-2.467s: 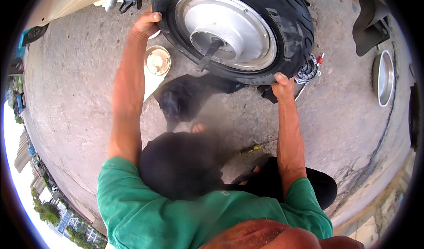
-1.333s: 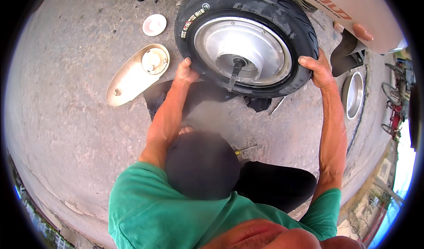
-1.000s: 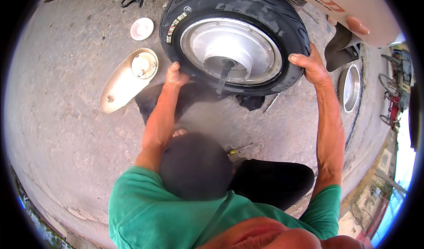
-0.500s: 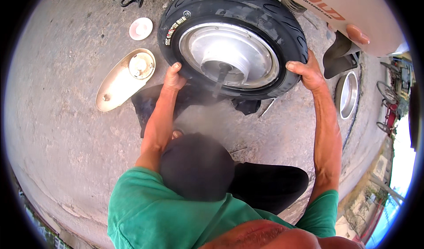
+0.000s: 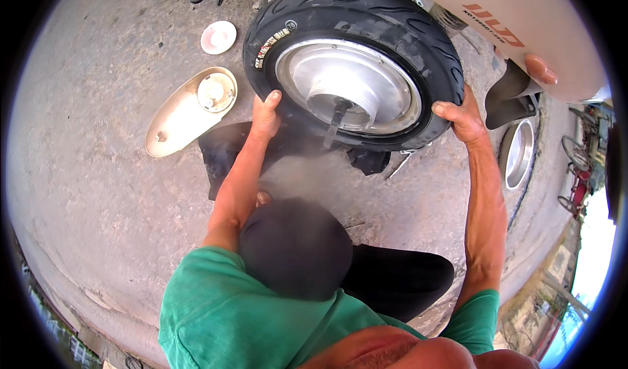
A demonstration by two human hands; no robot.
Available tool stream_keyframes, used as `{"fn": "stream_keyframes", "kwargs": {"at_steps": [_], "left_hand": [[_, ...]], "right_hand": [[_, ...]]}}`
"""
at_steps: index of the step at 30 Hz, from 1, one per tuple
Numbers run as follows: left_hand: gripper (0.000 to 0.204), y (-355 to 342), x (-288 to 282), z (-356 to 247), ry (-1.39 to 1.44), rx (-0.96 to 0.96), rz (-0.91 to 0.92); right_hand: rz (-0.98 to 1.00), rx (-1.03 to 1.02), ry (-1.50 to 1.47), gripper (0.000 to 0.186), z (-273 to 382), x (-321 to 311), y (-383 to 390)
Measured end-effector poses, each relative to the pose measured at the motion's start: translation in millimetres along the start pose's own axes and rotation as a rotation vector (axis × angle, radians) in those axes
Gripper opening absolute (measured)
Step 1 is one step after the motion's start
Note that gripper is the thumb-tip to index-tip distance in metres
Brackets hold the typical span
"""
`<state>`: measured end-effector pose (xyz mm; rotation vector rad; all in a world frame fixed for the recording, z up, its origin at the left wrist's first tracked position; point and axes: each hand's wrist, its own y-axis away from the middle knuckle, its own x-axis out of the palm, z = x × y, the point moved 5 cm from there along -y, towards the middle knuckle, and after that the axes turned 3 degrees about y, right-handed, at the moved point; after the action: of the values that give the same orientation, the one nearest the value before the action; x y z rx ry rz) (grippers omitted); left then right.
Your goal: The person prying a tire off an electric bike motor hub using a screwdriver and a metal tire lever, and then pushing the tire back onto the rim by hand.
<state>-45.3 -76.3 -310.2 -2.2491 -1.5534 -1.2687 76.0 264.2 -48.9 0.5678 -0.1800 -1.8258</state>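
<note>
Wheel (image 5: 350, 84) turned, pale lettering (image 5: 271, 46) now at left, both hands (image 5: 265, 116) (image 5: 466, 116) gripping tire (image 5: 366, 14), red lettering (image 5: 492, 25) on panel (image 5: 556, 29)

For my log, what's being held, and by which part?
The metal-hubbed wheel, by its black tire: left hand at left edge, right hand at right.

Short-sleeved green shirt (image 5: 261, 313) and black trousers (image 5: 400, 279)

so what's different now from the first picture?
The wheel has turned counterclockwise in view: its sidewall markings went from the top to the upper left. The left hand shifted down to its lower left, the right hand from its lower edge to its right side. Both hands still grip it; the silver dish stays on the ground.
</note>
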Motion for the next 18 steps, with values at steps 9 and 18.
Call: {"fn": "stream_keyframes", "kwargs": {"at_steps": [9, 18], "left_hand": [[0.069, 13, 29, -75, -0.863, 0.168, -0.04], [0.083, -3, 53, -113, -1.182, 0.148, -0.047]], "right_hand": [[0.025, -0.047, -0.019, 0.081, -4, -2, -2], [-0.003, -0.122, -0.01, 0.078, -2, 6, -1]]}}
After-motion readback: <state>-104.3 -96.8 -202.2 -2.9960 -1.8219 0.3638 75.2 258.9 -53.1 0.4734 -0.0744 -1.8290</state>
